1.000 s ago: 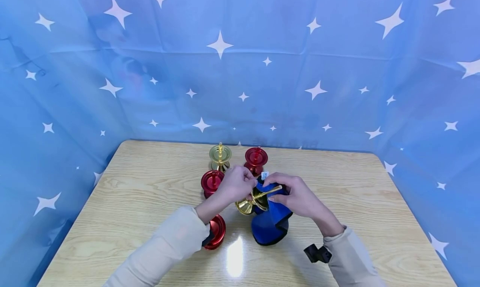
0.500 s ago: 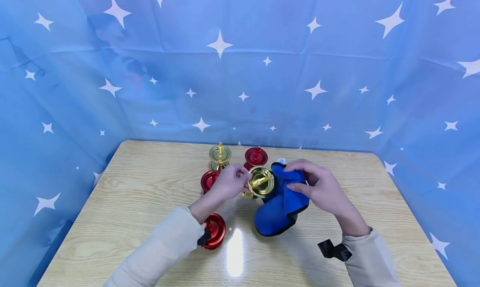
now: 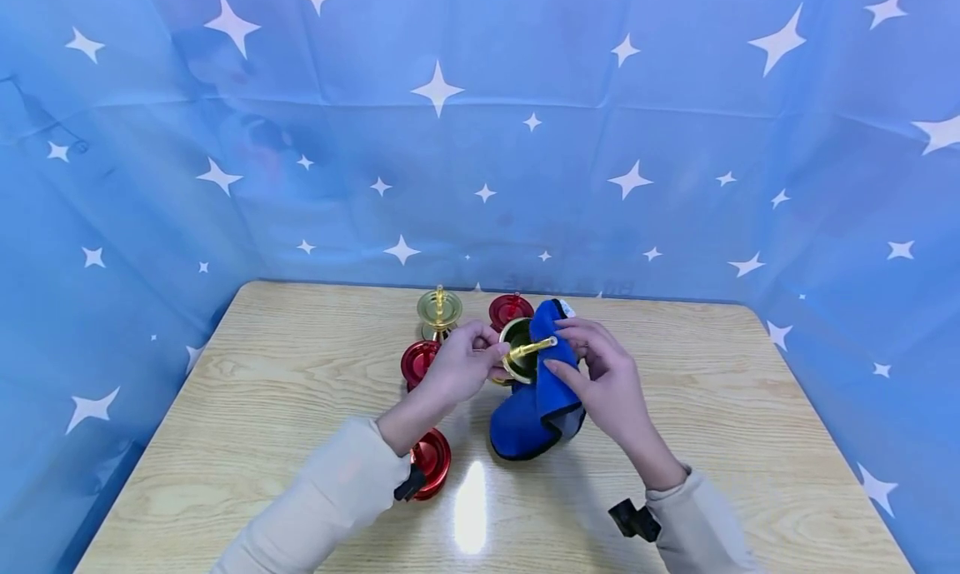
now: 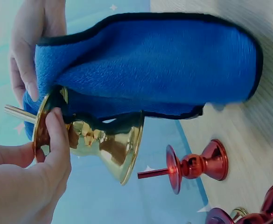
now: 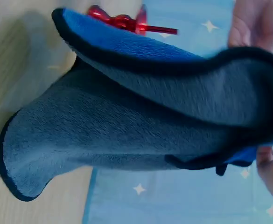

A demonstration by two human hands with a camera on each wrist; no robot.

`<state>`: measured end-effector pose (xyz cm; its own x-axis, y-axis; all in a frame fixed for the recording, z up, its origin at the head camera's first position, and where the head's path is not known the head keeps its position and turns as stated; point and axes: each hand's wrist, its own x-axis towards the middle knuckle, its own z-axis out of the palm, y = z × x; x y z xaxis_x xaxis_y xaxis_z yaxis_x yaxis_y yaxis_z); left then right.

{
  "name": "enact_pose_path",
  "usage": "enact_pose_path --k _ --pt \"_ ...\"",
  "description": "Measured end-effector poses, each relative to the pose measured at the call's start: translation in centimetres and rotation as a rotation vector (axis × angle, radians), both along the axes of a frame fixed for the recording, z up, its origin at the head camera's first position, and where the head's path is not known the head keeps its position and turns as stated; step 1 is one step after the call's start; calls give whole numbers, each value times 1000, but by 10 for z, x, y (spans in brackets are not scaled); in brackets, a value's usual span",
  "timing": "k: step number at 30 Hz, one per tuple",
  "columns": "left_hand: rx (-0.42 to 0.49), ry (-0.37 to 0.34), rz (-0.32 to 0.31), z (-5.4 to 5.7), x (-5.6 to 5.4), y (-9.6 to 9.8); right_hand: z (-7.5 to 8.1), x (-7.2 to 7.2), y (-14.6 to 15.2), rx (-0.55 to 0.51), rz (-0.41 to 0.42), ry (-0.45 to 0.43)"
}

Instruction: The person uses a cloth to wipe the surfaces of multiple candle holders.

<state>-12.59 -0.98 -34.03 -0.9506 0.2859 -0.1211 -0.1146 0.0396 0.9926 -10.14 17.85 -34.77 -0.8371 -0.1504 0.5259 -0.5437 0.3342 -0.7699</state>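
My left hand (image 3: 461, 364) pinches the dish rim of a shiny gold candlestick (image 4: 110, 144), fingers and thumb on either side. The candlestick is tilted in the air, its spike pointing toward my right hand (image 3: 611, 384). That hand holds a blue cloth (image 3: 521, 424) with black edging, pinched between thumb and fingers. The cloth hangs down beside the candlestick and lies against its dish. In the right wrist view the grey underside of the cloth (image 5: 94, 121) fills most of the picture and hides the candlestick.
Behind my hands stand a second gold candlestick (image 3: 440, 307) and a red candlestick (image 3: 511, 309). Another red candlestick (image 3: 418, 361) is partly behind my left hand, and one more red candlestick (image 3: 432, 466) stands near my left sleeve. A starry blue curtain (image 3: 480, 141) surrounds the wooden table (image 3: 247, 374).
The gold candlestick has risen and turned in my left hand. My right hand swung right with the cloth, then came back left, bringing the cloth against the dish.
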Motion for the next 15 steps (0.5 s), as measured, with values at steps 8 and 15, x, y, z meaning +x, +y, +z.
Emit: enact_pose_path --k 8,15 --pt "58 -26 49 -4 0 -1 -14 8 -1 277 -94 -21" --pt "32 15 30 -10 -1 -2 -15 13 -3 281 -132 -65"
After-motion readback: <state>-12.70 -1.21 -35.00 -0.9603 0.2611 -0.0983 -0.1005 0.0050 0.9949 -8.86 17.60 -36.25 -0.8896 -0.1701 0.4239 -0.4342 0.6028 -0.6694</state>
